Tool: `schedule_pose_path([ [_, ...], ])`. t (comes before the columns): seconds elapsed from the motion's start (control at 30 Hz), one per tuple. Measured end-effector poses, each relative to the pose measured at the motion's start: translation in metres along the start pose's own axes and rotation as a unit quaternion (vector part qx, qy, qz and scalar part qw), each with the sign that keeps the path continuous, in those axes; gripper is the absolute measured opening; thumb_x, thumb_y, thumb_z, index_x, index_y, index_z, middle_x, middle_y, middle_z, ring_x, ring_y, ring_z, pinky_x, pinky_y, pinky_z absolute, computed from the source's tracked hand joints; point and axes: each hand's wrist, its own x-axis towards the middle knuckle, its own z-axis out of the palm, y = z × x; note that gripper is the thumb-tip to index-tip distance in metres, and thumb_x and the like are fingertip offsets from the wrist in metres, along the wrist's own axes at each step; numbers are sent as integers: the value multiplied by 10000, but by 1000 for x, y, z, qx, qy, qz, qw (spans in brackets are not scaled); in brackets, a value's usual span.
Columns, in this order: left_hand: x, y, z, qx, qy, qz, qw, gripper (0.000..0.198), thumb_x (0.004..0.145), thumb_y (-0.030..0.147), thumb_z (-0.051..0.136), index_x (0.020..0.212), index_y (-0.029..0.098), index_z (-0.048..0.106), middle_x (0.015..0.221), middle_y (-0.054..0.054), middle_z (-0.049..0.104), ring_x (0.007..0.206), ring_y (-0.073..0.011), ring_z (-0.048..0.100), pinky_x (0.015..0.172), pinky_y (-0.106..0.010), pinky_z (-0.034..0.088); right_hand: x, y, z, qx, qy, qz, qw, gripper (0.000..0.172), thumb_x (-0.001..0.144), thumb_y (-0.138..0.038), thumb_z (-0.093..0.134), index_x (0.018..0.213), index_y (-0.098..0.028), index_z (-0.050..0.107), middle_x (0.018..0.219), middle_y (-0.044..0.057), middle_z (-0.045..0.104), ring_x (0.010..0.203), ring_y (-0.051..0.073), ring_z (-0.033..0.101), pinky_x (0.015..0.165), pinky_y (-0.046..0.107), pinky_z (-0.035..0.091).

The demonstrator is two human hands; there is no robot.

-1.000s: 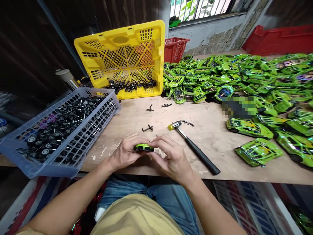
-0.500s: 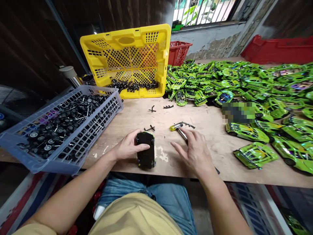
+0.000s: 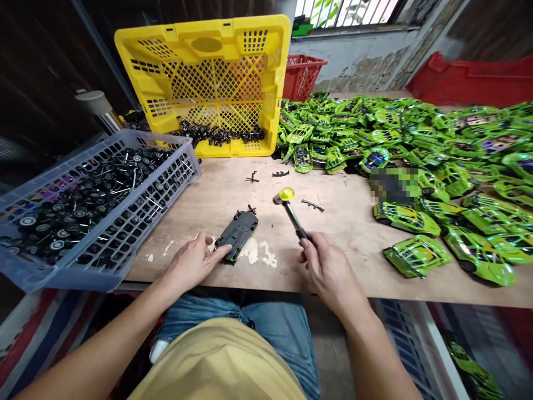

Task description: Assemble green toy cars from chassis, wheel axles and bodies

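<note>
Right grip (image 3: 328, 266), spread before, now closes round the hammer (image 3: 293, 218), handle end hidden; left grip (image 3: 194, 258) thumbs the car (image 3: 238, 230), underside-up on the surface (image 3: 216, 183); its finger hold I can't tell.

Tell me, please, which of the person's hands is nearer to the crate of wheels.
Left. The left hand is to the right of the crate, touching the upturned toy car; the right hand, holding the hammer, is farther right.
</note>
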Motion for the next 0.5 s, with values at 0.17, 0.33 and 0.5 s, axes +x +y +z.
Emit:
schedule_pose_path([
  [0.17,15,20,0,-13,10,-25,1000,424,782,602,580,666,201,509,579,13,564,587,-171,580,523,-246,364,0,-19,21,20,-79,-42,996,221,962,-212,384,814,-206,548,683,36,603,579,169,563,551,271,414],
  [0.33,22,30,-10,-243,-134,-166,946,376,774,524,657,714,171,543,626,-11,656,518,-135,621,442,-200,427,0,-16,29,15,-107,-20,994,237,972,-204,353,829,-200,541,691,41,618,580,170,581,565,266,410],
  [0.5,20,30,-5,-374,-182,-228,880,351,762,460,727,805,133,609,693,-63,727,473,-119,656,405,-158,482,-1,-15,33,-12,-107,-21,994,237,959,-190,364,928,-166,597,758,80,667,623,193,621,581,281,433],
])
